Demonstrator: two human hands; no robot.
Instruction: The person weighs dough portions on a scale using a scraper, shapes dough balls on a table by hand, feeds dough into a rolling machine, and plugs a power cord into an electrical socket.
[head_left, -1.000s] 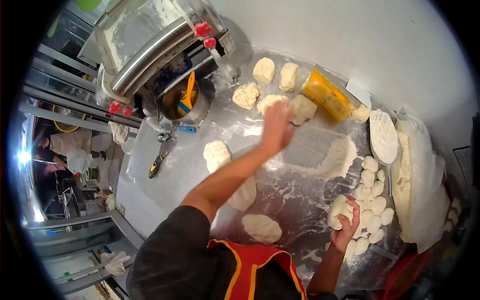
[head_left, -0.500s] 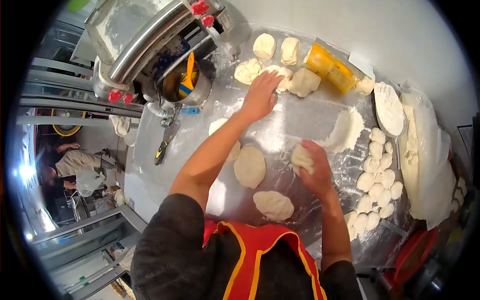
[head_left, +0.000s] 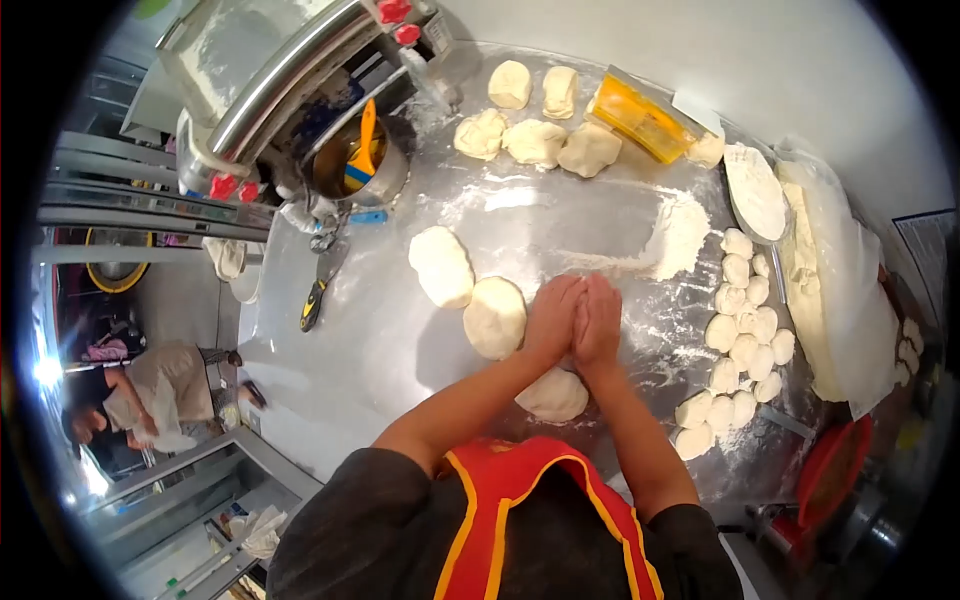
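My left hand (head_left: 556, 312) and my right hand (head_left: 598, 318) are pressed side by side over the steel table, fingers together. The piece of dough my right hand gripped half a second ago is covered by them and out of sight. A flattened dough round (head_left: 495, 318) lies just left of my left hand. Partly behind my left wrist is another flat dough piece (head_left: 553, 396), close to my apron. Farther left rests a longer flat dough piece (head_left: 440, 267). Beyond my hands, spread flour (head_left: 680, 235) whitens the table.
Several dough lumps (head_left: 535, 143) and a yellow container (head_left: 640, 115) line the back. At right are a flour-filled scoop (head_left: 757, 195) and many small dough balls (head_left: 745, 350). A pot (head_left: 385, 180) with a brush (head_left: 364, 145) and a scraper (head_left: 313, 305) sit left. A person (head_left: 125, 400) is far left.
My left hand has left the dough lumps at the back and come toward me, joining my right hand. My right hand has shifted slightly left, and its dough is now hidden.
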